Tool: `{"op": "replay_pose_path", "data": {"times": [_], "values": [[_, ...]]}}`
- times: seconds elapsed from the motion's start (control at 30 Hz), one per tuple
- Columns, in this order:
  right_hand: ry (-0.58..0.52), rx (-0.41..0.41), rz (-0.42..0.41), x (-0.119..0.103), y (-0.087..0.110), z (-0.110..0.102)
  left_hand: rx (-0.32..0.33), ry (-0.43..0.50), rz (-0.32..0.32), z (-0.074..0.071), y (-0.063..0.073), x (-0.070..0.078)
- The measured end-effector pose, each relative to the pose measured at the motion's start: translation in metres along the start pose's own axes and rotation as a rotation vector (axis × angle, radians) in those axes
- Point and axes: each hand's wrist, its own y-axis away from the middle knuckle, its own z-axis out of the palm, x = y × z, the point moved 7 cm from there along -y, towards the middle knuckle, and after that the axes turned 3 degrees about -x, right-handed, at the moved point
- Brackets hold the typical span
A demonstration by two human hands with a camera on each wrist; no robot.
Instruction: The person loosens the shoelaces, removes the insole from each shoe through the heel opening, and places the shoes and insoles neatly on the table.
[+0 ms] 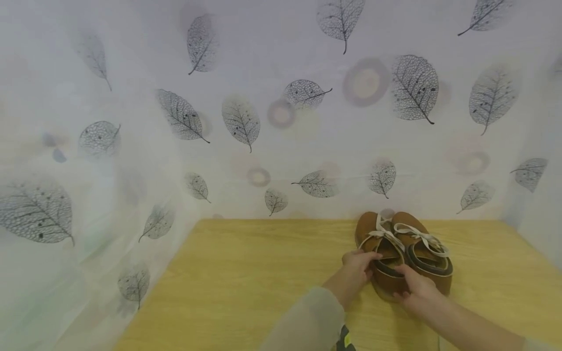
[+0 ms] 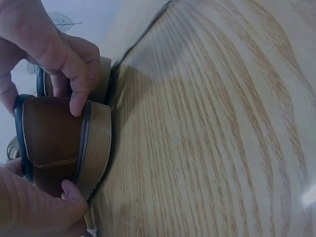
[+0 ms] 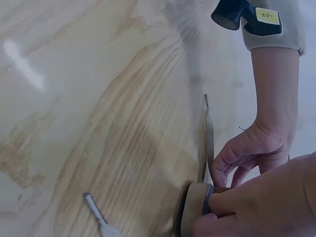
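Note:
Two brown lace-up shoes stand side by side on a wood-grain table, toes toward the back, their pale laces tied in bows. My left hand (image 1: 353, 273) grips the left shoe (image 1: 391, 287) at the left side of its opening, thumb over the dark collar. On the other side of that heel, my right hand (image 1: 419, 287) pinches the collar between thumb and fingers. In the left wrist view, fingertips of both hands press the brown heel (image 2: 54, 133) just above its ribbed pale sole (image 2: 96, 148). The right shoe (image 1: 439, 278) stands close beside it, untouched.
The wooden tabletop (image 1: 246, 282) stretches left and right of the shoes. A pale leaf-printed sheet (image 1: 281, 151) hangs behind the table and along its sides. Loose lace ends (image 3: 209, 138) show beside the shoe in the right wrist view.

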Motion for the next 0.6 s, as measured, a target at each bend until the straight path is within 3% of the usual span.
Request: {"op": "replay_pose_path", "data": {"times": [0.13,0.23,0.43,0.6], "values": [[-0.016,-0.075,0.013,0.001,-0.001,0.0003,-0.013,-0.011,0.02,-0.0029,-0.0013,0.0],[-0.029,-0.085,0.014,0.0017,-0.001,-0.0008,-0.024,-0.039,0.027,-0.0049,-0.0016,-0.001],[-0.02,0.013,-0.022,0.0007,-0.0022,-0.0025,-0.09,-0.032,0.042,-0.0039,-0.0028,-0.0011],[0.036,0.037,-0.045,0.0014,-0.0044,-0.004,-0.115,-0.061,0.052,-0.0072,-0.0027,0.0001]]}}
